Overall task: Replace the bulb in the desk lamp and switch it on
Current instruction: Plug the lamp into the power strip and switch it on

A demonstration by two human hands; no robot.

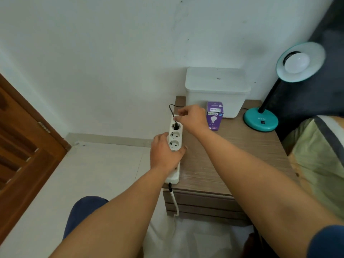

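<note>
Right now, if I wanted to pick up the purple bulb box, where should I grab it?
Grab the purple bulb box by its two narrow sides, coming from the front. It stands upright and tall, so probably tips easily; pinch low down. The white bin sits close behind it, and the right hand is beside it on the left.

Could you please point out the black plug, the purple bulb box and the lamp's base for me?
black plug (175, 126), head view, on the plug body seated in the strip's far socket.
purple bulb box (214, 118), head view, on its front face.
lamp's base (260, 120), head view, on the teal top of the round base.
</note>
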